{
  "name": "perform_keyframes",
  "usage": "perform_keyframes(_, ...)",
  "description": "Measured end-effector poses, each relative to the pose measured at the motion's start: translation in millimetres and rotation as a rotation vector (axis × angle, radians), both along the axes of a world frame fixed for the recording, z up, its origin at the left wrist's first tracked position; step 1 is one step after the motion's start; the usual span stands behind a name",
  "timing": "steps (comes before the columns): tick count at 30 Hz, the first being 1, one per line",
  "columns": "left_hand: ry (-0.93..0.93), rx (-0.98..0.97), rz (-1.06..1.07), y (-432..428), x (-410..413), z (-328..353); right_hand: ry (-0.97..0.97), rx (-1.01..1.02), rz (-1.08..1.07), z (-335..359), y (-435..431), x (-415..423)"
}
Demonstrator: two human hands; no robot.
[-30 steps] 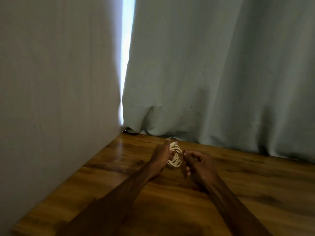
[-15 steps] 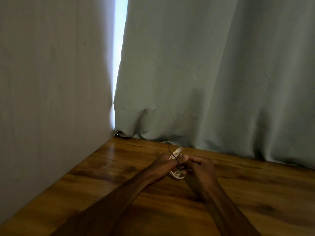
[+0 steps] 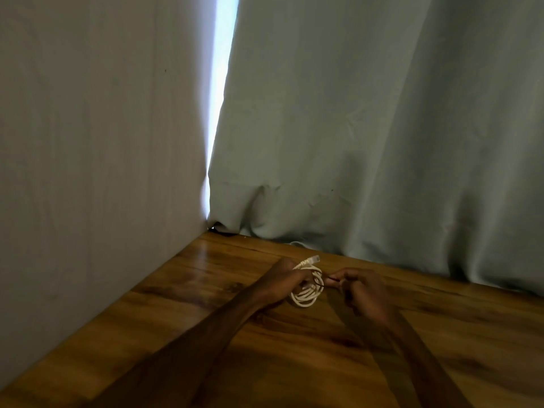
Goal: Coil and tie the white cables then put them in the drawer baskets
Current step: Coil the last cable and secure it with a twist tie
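The small round coil of thin white cable [image 3: 306,298], its pale plastic plug [image 3: 314,259] poking up, sits gripped in your left hand [image 3: 287,285] over the glossy brown wooden tabletop [image 3: 206,290]. Your right hand [image 3: 363,294] pinches a thin dark tie [image 3: 329,279] that seems to loop round the strands; draw it snug across the bundle while your left fingers pin the springy loops flat together. A soft, creased grey-green curtain [image 3: 382,128] hangs behind.

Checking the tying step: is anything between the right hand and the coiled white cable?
Nothing visible. The left hand grips the coiled white cable; the right hand beside it pinches a thin dark tie running to it.
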State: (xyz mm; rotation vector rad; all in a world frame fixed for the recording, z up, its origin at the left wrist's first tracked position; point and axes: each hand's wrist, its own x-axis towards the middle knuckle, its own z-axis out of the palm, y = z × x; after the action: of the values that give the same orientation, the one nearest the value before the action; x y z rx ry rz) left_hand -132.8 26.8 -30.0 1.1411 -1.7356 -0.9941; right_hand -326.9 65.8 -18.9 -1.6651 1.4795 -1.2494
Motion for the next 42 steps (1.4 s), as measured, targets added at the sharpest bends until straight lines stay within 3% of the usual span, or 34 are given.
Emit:
perform_keyframes(4, -0.117, -0.065, 0.014, 2, -1, -2, 0.409, -0.097, -0.013, -7, 3, 11)
perform_keyframes(9, -0.182, -0.118, 0.052, 0, -1, -2, 0.281, -0.271, -0.058, -8, 9, 24)
perform_keyframes(12, -0.238, -0.140, 0.056, 1, -1, -3, 0.157, -0.240, -0.095, -7, 10, 34)
perform_keyframes(17, -0.276, -0.141, 0.079, -1, 0, -4, 0.380, -0.326, -0.161, 6, 11, 31)
perform_keyframes(19, -0.258, -0.151, 0.072, -1, 2, -3, 0.377, -0.357, -0.114, 10, 14, 25)
perform_keyframes(24, -0.139, -0.113, -0.021, 0, 6, 2, 0.320, -0.470, -0.031, 12, 15, 19)
perform_keyframes(29, -0.002, 0.022, -0.118, -1, 7, 5, 0.559, -0.579, -0.118, 9, 10, 11)
perform_keyframes(34, 0.494, 0.306, -0.291, 3, 7, 31, 0.523, -0.459, -0.286, 9, 10, 12)
perform_keyframes(36, 0.554, 0.316, -0.299, 7, 8, 38, 0.478, -0.417, -0.254, 8, 13, 23)
perform_keyframes(39, 0.448, 0.260, -0.239, 11, 7, 35, 0.494, -0.356, -0.237, 5, 21, 41)
perform_keyframes(42, 0.104, 0.067, -0.041, 9, 6, 21, 0.517, -0.278, -0.253, 1, 25, 49)
